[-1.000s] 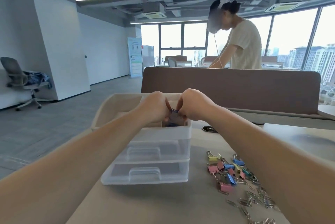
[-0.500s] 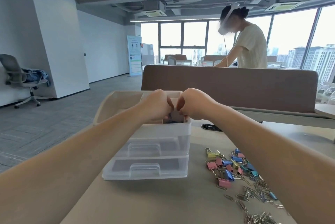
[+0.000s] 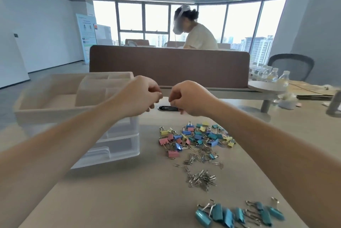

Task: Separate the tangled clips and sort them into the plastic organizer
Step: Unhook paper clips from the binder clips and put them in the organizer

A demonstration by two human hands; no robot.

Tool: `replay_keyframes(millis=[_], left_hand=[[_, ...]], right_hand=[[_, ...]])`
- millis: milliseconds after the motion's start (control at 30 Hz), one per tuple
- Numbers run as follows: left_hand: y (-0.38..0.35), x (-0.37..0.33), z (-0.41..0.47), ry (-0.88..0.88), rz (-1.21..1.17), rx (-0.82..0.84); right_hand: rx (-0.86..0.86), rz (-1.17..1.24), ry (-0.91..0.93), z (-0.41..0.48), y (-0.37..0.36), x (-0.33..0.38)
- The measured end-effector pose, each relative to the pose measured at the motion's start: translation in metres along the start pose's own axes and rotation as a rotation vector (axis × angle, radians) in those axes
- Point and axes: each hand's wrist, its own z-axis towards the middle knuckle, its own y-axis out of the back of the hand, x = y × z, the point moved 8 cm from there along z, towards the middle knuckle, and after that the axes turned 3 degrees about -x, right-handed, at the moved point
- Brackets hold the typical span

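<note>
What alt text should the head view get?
A person's left hand and right hand hover close together, fingers curled, over a desk. Beside them stands a clear plastic organizer; on the desk lie mixed coloured binder clips, silver paper clips and, nearest, teal binder clips.

One wide-angle view, worn on the head, faces forward and a little downward across the bench. It sits close above the forearms; the organizer lies lower left, and far windows top the frame.
</note>
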Motion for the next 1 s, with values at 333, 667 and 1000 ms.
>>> replay_keyframes(millis=[333, 667, 1000], left_hand=[[-0.152, -0.056, -0.009, -0.083, -0.015, 0.281], [-0.229, -0.038, -0.004, -0.104, 0.176, 0.447], [-0.245, -0.002, -0.001, -0.078, 0.22, 0.485]], right_hand=[[0.042, -0.033, -0.257, -0.092, -0.004, -0.144], [0.147, 0.013, -0.335, -0.111, -0.063, -0.202], [0.222, -0.045, -0.241, -0.095, -0.096, -0.196]])
